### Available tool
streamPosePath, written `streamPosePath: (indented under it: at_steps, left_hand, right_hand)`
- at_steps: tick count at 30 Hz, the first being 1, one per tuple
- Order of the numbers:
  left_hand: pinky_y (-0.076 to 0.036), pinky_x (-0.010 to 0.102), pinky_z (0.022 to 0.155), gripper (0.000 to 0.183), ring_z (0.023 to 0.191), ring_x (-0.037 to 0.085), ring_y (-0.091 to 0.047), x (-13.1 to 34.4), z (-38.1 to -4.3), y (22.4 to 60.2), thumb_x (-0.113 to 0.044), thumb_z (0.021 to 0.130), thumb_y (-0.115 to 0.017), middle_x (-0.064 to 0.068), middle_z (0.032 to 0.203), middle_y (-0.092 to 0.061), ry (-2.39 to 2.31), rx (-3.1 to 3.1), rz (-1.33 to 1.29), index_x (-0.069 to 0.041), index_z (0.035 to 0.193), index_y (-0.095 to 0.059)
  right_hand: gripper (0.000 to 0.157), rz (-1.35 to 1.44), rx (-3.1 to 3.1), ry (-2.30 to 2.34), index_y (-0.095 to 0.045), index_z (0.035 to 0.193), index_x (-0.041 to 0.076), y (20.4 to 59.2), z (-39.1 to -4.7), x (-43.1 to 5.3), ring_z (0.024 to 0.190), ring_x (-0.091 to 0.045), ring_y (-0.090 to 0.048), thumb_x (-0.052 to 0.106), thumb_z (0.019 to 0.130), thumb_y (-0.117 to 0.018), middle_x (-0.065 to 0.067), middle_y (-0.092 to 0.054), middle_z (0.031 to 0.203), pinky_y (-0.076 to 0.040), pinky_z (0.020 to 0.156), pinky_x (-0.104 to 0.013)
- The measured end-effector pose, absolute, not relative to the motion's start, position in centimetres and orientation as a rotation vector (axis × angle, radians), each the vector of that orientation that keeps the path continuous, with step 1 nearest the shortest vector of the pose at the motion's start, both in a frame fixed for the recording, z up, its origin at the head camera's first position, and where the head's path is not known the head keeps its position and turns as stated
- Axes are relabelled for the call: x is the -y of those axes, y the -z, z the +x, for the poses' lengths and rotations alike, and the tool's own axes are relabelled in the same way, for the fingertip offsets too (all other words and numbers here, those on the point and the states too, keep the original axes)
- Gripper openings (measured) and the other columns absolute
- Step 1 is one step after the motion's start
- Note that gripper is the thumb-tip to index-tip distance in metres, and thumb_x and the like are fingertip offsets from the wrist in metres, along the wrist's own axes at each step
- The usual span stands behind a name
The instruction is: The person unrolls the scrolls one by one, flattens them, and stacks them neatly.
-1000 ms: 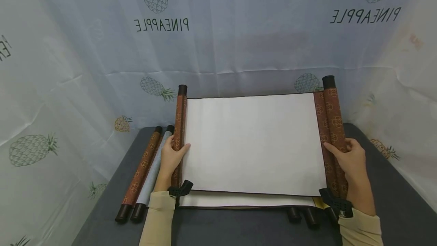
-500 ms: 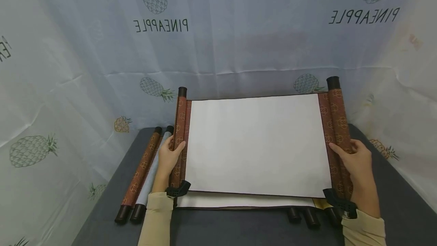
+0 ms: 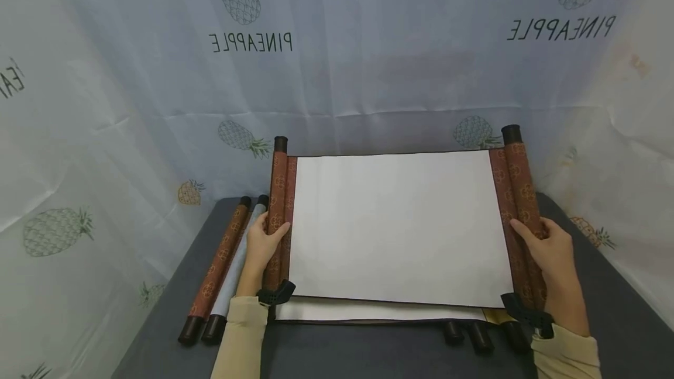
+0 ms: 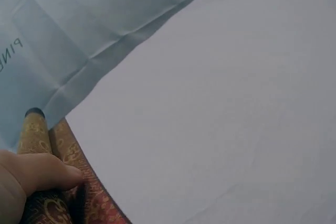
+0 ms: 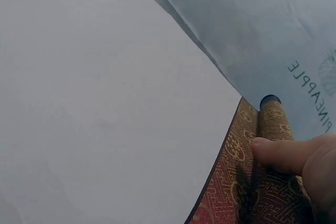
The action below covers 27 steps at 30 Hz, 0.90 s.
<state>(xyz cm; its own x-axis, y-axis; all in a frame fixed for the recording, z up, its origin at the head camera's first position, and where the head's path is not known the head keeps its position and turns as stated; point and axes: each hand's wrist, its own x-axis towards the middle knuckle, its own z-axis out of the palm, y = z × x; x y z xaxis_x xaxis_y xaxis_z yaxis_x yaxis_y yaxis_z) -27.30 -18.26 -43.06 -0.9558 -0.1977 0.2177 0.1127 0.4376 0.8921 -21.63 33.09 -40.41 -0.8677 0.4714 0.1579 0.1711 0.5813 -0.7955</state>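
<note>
A hanging scroll point(image 3: 395, 227) with a blank white sheet and red-brown patterned borders is spread between both hands, tilted so its far edge is raised. My left hand point(image 3: 265, 244) grips its left roller, thumb on the patterned border; the other fingers are behind the roller. At the other end my right hand point(image 3: 550, 250) holds the right roller point(image 3: 523, 192) the same way. Each wrist view shows the thumb pressing over the patterned roller, as with the left thumb point(image 4: 50, 172) and the right thumb point(image 5: 283, 156). A second white sheet point(image 3: 379, 310) shows beneath the near edge.
On the dark table point(image 3: 389, 350), a rolled brown scroll point(image 3: 216, 274) and a pale blue scroll point(image 3: 231, 279) lie side by side at the left. Several black roller ends point(image 3: 480, 337) poke out at the near right. A pineapple-printed curtain point(image 3: 368, 63) hangs behind.
My right hand has moved a little outward to the right, and more of the left border shows. The scroll's far edge has come down slightly. Both hands keep their hold.
</note>
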Motion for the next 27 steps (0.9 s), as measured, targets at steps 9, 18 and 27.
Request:
streamPosePath:
  at_steps: [9, 18, 27]
  left_hand:
    - [-0.053, 0.049, 0.092, 0.063, 0.112, 0.044, -0.060, 18.4, -27.7, 42.7, -0.023, 0.096, -0.059, 0.032, 0.134, -0.052, 1.462, 2.478, -0.001, 0.008, 0.144, -0.034]
    - [-0.054, 0.048, 0.087, 0.060, 0.107, 0.044, -0.063, 18.4, -28.3, 42.2, -0.024, 0.099, -0.052, 0.033, 0.129, -0.055, 1.412, 2.607, -0.033, 0.009, 0.145, -0.031]
    - [-0.054, 0.037, 0.083, 0.057, 0.101, 0.033, -0.064, 18.4, -28.6, 43.0, -0.020, 0.100, -0.050, 0.033, 0.124, -0.056, 1.580, 2.677, 0.029, 0.010, 0.144, -0.032]
  right_hand:
    - [0.078, -0.446, 2.618, -1.263, -0.018, 0.146, -0.016, 40.1, -22.1, -34.3, 0.111, -0.051, -0.046, 0.045, 0.100, -0.035, -0.042, -0.036, 0.135, -0.045, 0.080, -0.054]
    - [0.076, -0.341, 2.691, -1.211, -0.013, 0.145, -0.020, 39.5, -22.6, -34.9, 0.113, -0.057, -0.043, 0.040, 0.102, -0.033, -0.046, -0.032, 0.134, -0.044, 0.082, -0.060]
    - [0.079, -0.327, 2.847, -1.241, -0.015, 0.141, -0.023, 40.6, -23.3, -35.9, 0.103, -0.051, -0.053, 0.042, 0.101, -0.035, -0.046, -0.038, 0.127, -0.051, 0.068, -0.036]
